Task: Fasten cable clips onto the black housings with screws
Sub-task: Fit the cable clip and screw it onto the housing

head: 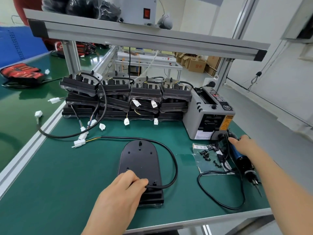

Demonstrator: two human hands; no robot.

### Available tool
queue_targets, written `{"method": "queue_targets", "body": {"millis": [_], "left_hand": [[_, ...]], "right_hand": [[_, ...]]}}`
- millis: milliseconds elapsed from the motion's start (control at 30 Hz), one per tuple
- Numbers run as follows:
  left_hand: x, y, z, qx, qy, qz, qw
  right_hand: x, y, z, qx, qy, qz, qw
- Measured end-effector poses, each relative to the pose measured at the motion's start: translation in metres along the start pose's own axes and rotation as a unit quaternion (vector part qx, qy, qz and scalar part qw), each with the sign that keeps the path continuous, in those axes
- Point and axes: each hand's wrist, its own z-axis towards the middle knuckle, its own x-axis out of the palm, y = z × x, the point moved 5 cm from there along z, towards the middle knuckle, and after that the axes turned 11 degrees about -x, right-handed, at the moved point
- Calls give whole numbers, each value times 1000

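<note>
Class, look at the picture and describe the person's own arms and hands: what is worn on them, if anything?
Nothing is worn. The left hand and the right hand are bare: no gloves, no rings, no watch or wrist strap to be seen. The left forearm and the right forearm are bare too, with no sleeve showing as far as the picture's edge.

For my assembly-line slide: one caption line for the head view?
Left hand pinches the cable on a black housing while the right hand touches the electric screwdriver beside loose screws.

One housing (139,160) lies at the mat's (67,175) middle; stacked housings (125,97) behind it; screws (207,156) to its right.
</note>
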Motion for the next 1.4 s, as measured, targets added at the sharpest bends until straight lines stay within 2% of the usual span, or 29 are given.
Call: {"method": "queue_targets", "body": {"millis": [300, 500, 533, 600, 667, 733, 800, 867, 967, 1167, 1400], "left_hand": [[1, 1, 0, 7, -9, -1, 1000], [-1, -1, 0, 6, -4, -6, 1000], [-1, -1, 1, 5, -3, -7, 1000], [-1, -1, 1, 3, 0, -6, 1000], [0, -1, 1, 5, 1, -4, 1000], [0, 0, 1, 7, 2, -1, 1000], [-1, 0, 0, 5, 4, -2, 1000], [0, 0, 0, 3, 3, -4, 1000], [1, 1, 0, 2, 3, -4, 1000], [0, 0, 0, 10, -2, 0, 1000], [-3, -3, 1, 11, 2, -6, 1000]], "right_hand": [[3, -8, -7, -38, -18, 51, 998], [1, -5, -16, -32, -17, 69, 997], [-3, -3, -21, -38, -34, 53, 997], [-20, 9, -34, -75, -145, 5, 987], [-33, 29, -51, -137, -247, 42, 958], [-30, 49, -55, -159, -210, 180, 948], [-23, 65, -55, -123, -138, 331, 925], [-17, 75, -52, -69, -97, 412, 904], [-9, 78, -47, -10, -62, 458, 887], [-6, 86, -44, -1, -67, 542, 837], [-2, 88, -38, 24, -106, 549, 828]]}}
